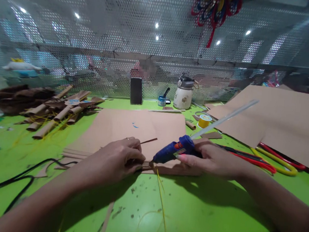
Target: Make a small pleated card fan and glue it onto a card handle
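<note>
A blue hot glue gun (pixel 171 150) with a long clear glue stick (pixel 225 119) in its back is gripped in my right hand (pixel 210 159). Its nozzle points left and down, at the brown paper strips (pixel 147 165) in front of my left hand. My left hand (pixel 127 155) is closed in a pinch on these strips, and its fingers partly hide them. Both hands are over a stack of brown cardboard sheets (pixel 170 126). Yellow string (pixel 162 193) trails from near the nozzle toward the table's front edge.
Rolled brown paper tubes (pixel 58 116) lie at the left on the green table (pixel 188 214), near a black cord (pixel 25 176). Behind stand a dark phone-like slab (pixel 135 91), a small blue jar (pixel 161 101) and a white bottle (pixel 183 97). Scissors (pixel 276 160) and large sheets (pixel 280 113) lie right.
</note>
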`<act>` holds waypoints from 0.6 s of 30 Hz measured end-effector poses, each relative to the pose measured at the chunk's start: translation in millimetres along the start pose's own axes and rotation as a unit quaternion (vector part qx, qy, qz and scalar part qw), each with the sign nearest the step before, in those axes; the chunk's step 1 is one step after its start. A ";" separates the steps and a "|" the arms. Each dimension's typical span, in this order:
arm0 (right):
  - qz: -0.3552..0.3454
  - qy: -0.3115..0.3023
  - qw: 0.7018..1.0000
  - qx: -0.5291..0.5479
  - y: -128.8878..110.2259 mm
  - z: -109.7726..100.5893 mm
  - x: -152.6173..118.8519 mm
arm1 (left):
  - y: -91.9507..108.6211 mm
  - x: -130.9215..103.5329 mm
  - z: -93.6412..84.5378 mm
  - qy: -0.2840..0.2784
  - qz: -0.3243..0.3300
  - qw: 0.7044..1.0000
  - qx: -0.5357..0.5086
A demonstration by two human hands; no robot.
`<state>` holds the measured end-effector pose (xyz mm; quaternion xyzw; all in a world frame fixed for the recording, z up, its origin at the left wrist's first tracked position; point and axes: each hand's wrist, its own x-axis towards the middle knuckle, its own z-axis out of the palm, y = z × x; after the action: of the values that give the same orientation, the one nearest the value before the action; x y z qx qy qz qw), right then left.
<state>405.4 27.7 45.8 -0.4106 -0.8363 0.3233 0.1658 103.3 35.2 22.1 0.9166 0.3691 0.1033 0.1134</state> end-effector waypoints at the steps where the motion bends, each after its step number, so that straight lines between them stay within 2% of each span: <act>1: -0.003 0.002 1.000 -0.002 0.0 0.2 -0.5 | 2.3 -1.6 0.9 0.005 -0.002 1.000 0.004; 6: -0.028 -0.005 1.000 0.013 0.9 1.7 -1.8 | 12.8 -9.6 5.4 0.032 0.001 0.998 0.052; 12: -0.037 -0.008 0.999 0.024 -1.9 2.2 -0.6 | 14.3 -9.2 13.2 0.042 0.033 0.993 0.101; 18: -0.039 -0.008 0.999 0.036 -0.4 0.9 -1.7 | 8.3 -11.2 15.8 0.044 0.000 0.997 0.056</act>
<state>405.6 25.8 45.4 -0.3693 -0.8407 0.3495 0.1861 105.1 19.5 8.3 0.9159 0.3794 0.1228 0.0454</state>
